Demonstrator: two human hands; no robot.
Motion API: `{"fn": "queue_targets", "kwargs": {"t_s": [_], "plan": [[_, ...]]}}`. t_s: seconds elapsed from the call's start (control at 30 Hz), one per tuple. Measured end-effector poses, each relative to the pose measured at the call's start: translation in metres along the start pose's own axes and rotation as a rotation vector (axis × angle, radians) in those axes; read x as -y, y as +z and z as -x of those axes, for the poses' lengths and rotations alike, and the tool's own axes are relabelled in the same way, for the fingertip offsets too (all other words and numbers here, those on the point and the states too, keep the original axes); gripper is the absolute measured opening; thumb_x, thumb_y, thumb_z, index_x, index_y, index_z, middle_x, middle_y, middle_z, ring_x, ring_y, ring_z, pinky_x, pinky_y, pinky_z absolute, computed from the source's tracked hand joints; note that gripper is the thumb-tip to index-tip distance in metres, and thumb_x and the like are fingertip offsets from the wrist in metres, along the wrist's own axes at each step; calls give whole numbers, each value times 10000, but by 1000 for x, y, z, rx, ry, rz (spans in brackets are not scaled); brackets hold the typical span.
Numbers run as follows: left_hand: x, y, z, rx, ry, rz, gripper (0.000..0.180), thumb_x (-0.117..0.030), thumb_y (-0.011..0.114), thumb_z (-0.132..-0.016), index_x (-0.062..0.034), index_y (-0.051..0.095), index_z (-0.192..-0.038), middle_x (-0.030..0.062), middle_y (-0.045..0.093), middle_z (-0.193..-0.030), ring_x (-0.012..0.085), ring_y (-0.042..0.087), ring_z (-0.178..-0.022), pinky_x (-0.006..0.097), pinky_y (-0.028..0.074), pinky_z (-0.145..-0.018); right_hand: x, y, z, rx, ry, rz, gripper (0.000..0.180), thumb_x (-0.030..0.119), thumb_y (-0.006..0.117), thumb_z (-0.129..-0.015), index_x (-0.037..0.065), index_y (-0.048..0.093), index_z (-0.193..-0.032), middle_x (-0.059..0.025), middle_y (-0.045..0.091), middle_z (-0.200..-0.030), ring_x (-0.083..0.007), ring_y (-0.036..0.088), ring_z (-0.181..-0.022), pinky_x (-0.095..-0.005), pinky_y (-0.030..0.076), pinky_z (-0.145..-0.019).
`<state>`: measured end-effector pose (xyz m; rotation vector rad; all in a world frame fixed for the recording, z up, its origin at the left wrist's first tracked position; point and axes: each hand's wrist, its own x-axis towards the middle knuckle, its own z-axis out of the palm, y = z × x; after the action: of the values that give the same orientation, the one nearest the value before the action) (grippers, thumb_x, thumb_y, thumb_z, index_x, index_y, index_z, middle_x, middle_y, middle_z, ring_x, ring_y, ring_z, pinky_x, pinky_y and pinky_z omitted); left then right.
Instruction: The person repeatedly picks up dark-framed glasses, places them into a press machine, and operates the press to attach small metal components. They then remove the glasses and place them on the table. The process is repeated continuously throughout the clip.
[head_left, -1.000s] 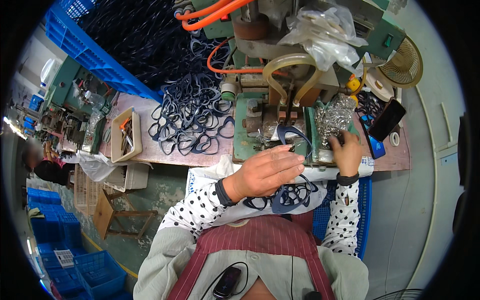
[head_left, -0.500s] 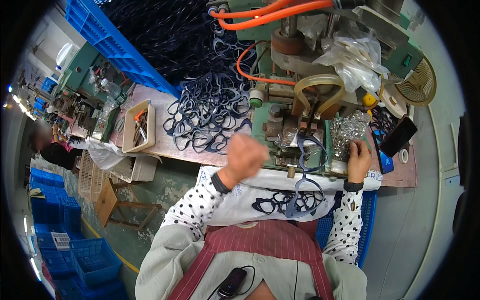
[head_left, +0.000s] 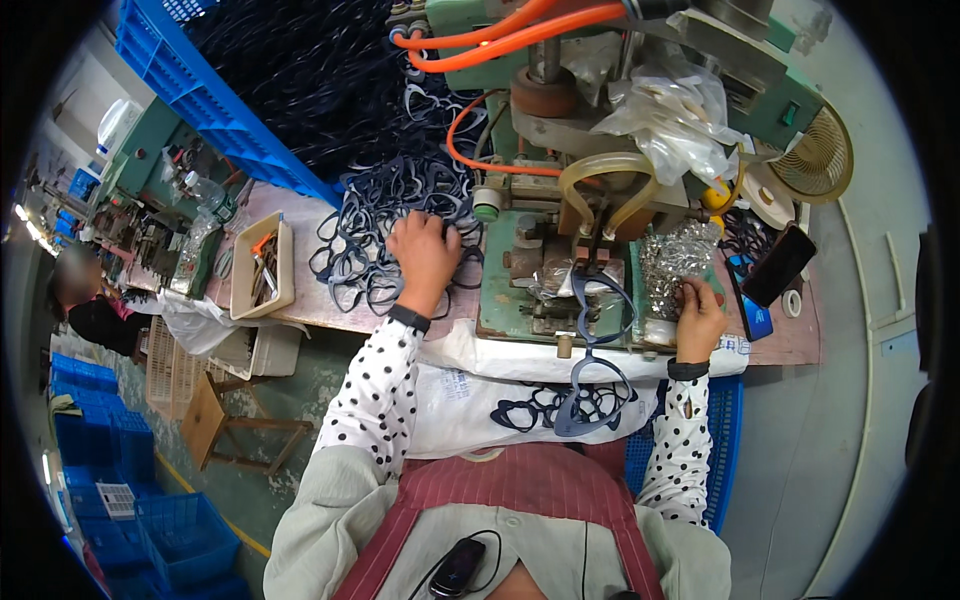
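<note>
Resting on the heap of dark frames (head_left: pixel 352 262) on the worktop (head_left: pixel 308 290), the left hand (head_left: pixel 420 255) curls, its grip unclear. Rightward, one blue frame (head_left: pixel 587 340) juts from the machine (head_left: pixel 500 300), long axis toward the body. Nearer it, the right hand (head_left: pixel 702 315) bunches its fingertips beside small metal parts (head_left: pixel 668 262), any hold indiscernible.

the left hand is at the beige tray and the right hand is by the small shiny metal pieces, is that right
Not quite: the head view shows the left hand at the pile of dark blue frames, not at the beige tray. The right hand is by the small shiny metal pieces.
</note>
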<state>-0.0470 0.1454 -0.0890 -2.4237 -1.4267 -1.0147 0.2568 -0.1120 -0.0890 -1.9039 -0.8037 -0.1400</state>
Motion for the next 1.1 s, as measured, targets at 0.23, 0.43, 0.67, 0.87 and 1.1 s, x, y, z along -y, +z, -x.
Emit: {"fn": "queue_targets", "kwargs": {"t_s": [0.23, 0.43, 0.67, 0.87, 1.1], "plan": [[-33, -60, 22, 7, -373, 677, 141, -142, 586, -945, -4, 601, -965, 161, 638, -828, 328, 587, -737, 378, 451, -663, 34, -3, -3, 43, 83, -166, 129, 21, 692, -827, -17, 703, -949, -83, 705, -821, -151, 668, -751, -268, 515, -683], [-59, -80, 33, -214, 97, 619, 155, -9, 610, -836, -30, 624, -990, 99, 631, -862, 293, 581, -823, 394, 421, -822, 90, -4, -8, 219, 186, -436, 145, -8, 669, -802, -17, 724, -937, -82, 704, -886, -139, 635, -802, -251, 489, -724], [-90, -111, 27, -274, 441, 667, 389, 38, 656, -682, -73, 643, -1054, 31, 631, -916, 225, 608, -867, 445, 393, -931, 159, -10, 9, 408, 70, -603, 252, -3, 700, -764, 17, 719, -1015, -45, 679, -842, -51, 491, -668, -203, 411, -607], [-108, -123, 29, -305, 551, 710, 357, -14, 708, -728, -88, 662, -1075, 31, 670, -947, 200, 636, -856, 412, 407, -931, 170, 4, 7, 413, 131, -520, 483, 55, 764, -704, -6, 521, -1117, -42, 669, -766, -38, 412, -566, -202, 353, -516], [-116, -132, 30, -123, 744, 873, 320, -27, 676, -795, -60, 624, -1110, 104, 678, -1051, 266, 675, -921, 425, 492, -889, 173, 16, 7, 398, 163, -617, 552, 34, 763, -705, -37, 454, -1156, -66, 654, -816, -66, 492, -644, -208, 388, -558]]}}
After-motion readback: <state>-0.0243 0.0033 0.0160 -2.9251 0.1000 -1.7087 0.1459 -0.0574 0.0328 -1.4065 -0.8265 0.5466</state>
